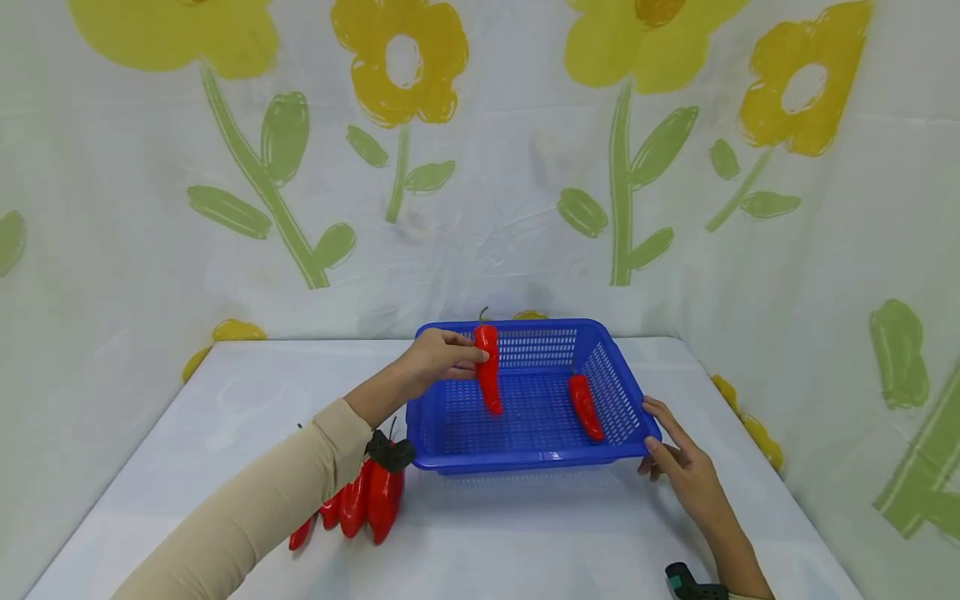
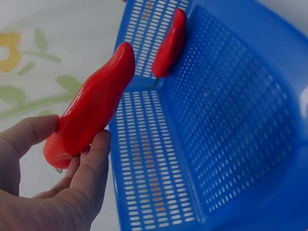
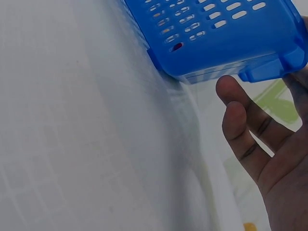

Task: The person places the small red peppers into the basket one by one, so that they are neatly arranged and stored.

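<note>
My left hand pinches a red chili pepper between thumb and fingers, holding it above the left part of a blue plastic basket. The held pepper points its tip upward in the left wrist view, and its stem end is down by the palm. Inside the basket, near its right wall, lies another red pepper. At the basket's right front corner, my right hand holds the rim with thumb and index finger. Two other fingers of that hand are bent loosely beneath, apart from the basket.
Several red peppers lie side by side on the white table, left of the basket and partly hidden by my left forearm. A white cloth with yellow flowers hangs behind the table. Dark wrist cameras sit on both wrists.
</note>
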A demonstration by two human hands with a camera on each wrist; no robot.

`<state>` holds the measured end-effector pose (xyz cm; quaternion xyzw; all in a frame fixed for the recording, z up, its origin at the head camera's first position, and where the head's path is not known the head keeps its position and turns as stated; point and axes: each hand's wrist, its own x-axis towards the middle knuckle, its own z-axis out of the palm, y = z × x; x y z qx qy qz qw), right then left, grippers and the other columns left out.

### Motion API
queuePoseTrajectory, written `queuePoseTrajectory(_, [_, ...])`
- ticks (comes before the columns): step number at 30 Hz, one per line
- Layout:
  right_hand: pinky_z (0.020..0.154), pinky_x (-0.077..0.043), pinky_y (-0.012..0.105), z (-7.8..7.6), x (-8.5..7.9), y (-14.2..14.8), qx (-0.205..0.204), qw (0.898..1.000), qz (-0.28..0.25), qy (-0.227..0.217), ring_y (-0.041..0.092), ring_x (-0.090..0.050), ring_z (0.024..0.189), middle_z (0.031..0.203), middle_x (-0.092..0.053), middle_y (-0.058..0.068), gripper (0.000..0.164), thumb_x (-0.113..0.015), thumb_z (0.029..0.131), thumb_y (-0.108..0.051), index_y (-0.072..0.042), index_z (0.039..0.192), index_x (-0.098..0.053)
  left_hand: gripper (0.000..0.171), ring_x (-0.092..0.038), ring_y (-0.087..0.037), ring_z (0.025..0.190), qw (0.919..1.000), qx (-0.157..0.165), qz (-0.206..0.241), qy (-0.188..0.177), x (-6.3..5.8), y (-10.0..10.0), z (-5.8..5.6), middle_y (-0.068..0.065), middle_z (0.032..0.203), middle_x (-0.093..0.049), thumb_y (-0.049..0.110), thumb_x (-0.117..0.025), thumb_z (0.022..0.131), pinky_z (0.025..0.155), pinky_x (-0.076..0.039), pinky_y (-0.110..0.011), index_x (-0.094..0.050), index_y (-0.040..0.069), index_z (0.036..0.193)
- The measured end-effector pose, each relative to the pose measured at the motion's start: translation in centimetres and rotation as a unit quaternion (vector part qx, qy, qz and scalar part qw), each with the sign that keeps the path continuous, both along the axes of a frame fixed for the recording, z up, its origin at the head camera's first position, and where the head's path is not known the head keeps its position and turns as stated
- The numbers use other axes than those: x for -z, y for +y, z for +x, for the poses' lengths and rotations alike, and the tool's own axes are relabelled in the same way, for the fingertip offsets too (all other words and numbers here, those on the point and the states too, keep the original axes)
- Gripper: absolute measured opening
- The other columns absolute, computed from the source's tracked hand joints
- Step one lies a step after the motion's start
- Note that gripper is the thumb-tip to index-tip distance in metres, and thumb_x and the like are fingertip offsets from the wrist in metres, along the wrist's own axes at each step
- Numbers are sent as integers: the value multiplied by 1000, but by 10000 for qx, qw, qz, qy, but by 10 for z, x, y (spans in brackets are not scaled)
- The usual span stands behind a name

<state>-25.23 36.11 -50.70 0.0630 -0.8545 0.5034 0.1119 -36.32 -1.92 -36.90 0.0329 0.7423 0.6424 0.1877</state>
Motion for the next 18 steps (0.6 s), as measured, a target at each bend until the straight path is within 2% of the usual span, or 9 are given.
queuePoseTrajectory(4, [63,-58,31,-1,-1,2,18,10000,21,29,23,-67,73,152,-38,-13,52,-52,106,-25,-29,155,-37,44,-71,-30,97,9999,22,-115,-110,-1,9,-4,-21,116,-67,12,-75,90,84,-59,-37,-57,-8,126])
queuePoseTrajectory(11, [64,-59,31,-2,-1,3,-17,10000,-33,3,23,-68,74,154,-37,-13,53,-52,106,-25,-29,156,-37,43,-72,-28,95,9984,126,-557,-8,5,28,-5,-19,113,-68,14,-78,88,81,-60,-35,-62,-5,123])
queuePoseTrajectory(18, [64,-59,31,-2,0,1,-29,10000,-56,-2,23,-68,74,154,-37,-12,53,-52,105,-25,-29,156,-37,42,-71,-28,96,9991,157,-335,-190,13,44,-9,-20,113,-68,12,-78,88,85,-59,-38,-61,-7,122])
